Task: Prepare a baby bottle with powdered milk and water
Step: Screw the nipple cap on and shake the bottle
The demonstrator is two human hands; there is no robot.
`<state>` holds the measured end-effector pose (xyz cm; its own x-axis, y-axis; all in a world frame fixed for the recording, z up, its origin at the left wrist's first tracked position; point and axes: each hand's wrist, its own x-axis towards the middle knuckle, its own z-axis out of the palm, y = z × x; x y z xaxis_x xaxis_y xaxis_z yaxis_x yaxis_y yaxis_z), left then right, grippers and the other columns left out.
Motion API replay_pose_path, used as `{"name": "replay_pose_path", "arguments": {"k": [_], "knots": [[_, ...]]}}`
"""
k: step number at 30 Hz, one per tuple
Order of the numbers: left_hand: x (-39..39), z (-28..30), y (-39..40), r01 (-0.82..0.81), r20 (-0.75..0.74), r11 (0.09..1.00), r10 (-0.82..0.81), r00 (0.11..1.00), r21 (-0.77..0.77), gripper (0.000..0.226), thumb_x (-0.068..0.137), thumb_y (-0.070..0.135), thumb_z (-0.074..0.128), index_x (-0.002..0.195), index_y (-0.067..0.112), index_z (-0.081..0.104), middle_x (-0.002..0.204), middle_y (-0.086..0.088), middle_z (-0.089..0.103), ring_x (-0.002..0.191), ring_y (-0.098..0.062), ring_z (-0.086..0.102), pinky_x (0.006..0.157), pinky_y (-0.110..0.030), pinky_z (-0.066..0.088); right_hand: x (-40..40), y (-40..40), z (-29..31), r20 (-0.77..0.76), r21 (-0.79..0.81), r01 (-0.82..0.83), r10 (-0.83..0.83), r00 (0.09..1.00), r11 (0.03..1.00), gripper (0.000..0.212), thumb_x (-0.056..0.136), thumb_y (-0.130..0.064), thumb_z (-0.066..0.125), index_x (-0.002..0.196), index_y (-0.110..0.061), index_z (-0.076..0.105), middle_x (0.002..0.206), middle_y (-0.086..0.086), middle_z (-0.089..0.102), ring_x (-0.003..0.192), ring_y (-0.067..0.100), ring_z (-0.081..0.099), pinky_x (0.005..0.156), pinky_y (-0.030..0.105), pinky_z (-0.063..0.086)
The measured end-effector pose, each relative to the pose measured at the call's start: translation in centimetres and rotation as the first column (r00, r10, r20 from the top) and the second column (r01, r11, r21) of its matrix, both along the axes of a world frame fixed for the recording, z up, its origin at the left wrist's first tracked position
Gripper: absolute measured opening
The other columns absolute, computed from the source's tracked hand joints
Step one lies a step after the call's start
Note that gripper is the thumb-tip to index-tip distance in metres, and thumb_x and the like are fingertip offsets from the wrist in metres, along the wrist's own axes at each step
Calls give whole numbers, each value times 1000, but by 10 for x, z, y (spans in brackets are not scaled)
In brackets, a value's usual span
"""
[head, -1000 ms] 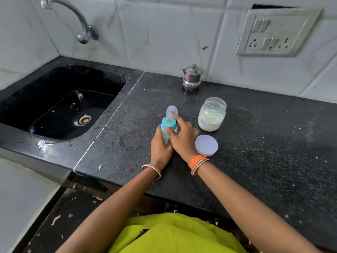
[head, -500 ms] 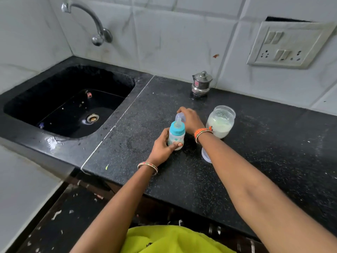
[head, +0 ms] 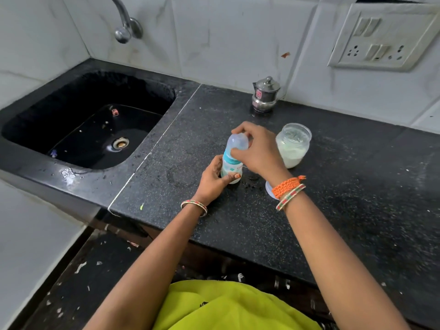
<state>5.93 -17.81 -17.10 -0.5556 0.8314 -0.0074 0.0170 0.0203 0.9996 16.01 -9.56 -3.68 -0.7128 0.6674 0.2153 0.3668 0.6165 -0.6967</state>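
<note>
Fingers of the right hand had shifted onto the bottle's cap; left hand gripped its base, jar just right.

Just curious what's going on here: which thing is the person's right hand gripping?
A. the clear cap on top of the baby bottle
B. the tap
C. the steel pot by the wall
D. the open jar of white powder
A: the right hand curls round the clear cap on the baby bottle, which the left hand holds.
</note>
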Motion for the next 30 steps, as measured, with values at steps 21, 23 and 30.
{"name": "replay_pose_path", "arguments": {"k": [21, 23, 30], "knots": [[0, -2, 2, -20, 31, 1000, 20, 999, -3, 51, 75, 12, 75, 120, 13, 51, 120, -7, 65, 114, -18, 61, 100, -41, 48, -20, 10, 21, 343, 99, -117, 76, 936, 988, 32, 66, -13, 83, 91, -16, 65, 89, -2, 50, 85, 15, 46, 71, 26, 37], [0, -2, 2, -19, 31, 1000, 19, 999, 2, 51, 75, 12, 76, 119, 13, 51, 118, -7, 65, 112, -18, 62, 99, -39, 48, -19, 3, 14, 312, 192, -88, 24, 950, 978, 27, 71, -9, 76, 93, -15, 62, 89, -2, 50, 84, 17, 46, 69, 26, 33], [3, 5, -1, -6, -9, 1000, 6, 1000, -4, 49, 76, 14, 76, 118, 20, 52, 117, -6, 66, 111, -20, 63, 100, -44, 48, -11, -2, 5, 195, 208, -23, -19, 981, 978, 27, 71, -16, 75, 95, -19, 62, 100, 0, 65, 91, 19, 58, 67, 24, 32]]}}
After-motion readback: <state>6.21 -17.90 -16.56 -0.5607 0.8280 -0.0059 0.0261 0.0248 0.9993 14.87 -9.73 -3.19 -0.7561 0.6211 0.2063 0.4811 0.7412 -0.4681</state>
